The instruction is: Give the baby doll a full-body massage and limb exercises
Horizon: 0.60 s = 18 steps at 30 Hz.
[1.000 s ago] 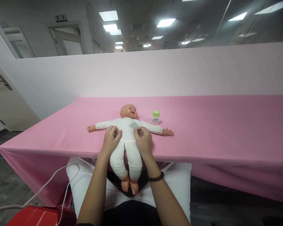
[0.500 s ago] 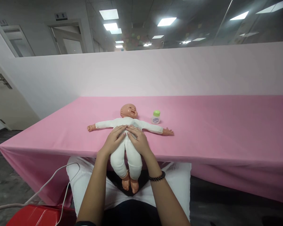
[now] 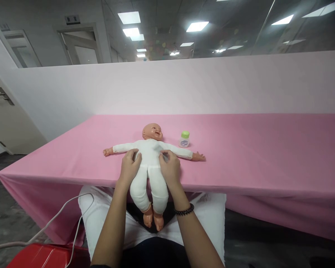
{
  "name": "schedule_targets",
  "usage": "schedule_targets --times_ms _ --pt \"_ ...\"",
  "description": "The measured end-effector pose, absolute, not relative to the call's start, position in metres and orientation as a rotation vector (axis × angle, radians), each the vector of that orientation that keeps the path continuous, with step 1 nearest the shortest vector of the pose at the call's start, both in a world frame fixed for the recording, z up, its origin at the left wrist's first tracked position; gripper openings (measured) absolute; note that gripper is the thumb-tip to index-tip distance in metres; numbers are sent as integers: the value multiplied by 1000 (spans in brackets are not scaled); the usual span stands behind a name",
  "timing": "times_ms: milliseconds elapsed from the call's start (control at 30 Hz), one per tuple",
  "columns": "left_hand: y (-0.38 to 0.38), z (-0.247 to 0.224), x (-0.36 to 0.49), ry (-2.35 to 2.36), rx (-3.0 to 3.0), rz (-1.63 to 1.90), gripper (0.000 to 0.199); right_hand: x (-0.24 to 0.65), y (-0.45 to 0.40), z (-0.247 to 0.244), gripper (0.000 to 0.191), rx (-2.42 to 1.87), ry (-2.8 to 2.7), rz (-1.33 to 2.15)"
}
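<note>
A baby doll (image 3: pixel 151 150) with a bare plastic head and a white cloth body lies on its back, arms stretched out sideways. Its legs hang over the table's front edge above my lap. My left hand (image 3: pixel 129 166) is curled against one side of the doll's waist, thumb on the cloth. Against the opposite side, my right hand (image 3: pixel 170 166) is bent the same way, thumb near the index finger. Both sets of fingertips are partly hidden along the doll's flanks. The belly between my hands is uncovered.
A small clear jar with a green lid (image 3: pixel 184 139) stands beyond the doll's arm on the right. Pink cloth (image 3: pixel 254 156) covers the table, which meets a white partition (image 3: pixel 184 87). At lower left are a red stool (image 3: pixel 48 256) and a pale cable (image 3: pixel 56 219).
My hands have parted from the middle of the doll's belly and slid outward to its two sides, the fingers now curled. The doll and jar stay in place.
</note>
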<state>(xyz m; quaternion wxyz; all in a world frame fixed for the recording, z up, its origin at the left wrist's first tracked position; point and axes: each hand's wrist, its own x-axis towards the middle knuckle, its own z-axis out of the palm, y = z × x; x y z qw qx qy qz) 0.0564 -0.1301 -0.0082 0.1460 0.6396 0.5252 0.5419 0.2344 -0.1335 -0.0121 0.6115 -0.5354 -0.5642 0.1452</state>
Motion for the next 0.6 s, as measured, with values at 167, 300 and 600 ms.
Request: schedule_targets --times_ms 167,300,600 --pt "-137 -3 56 1514 1953 1727 20 232 -139 -9 13 -1043 -1335 209" --pt "-141 1 56 1243 2099 1598 21 232 -143 -5 12 -875 -1529 298" --pt "-134 0 52 1117 2127 1208 44 237 -135 -10 42 -991 -1802 441"
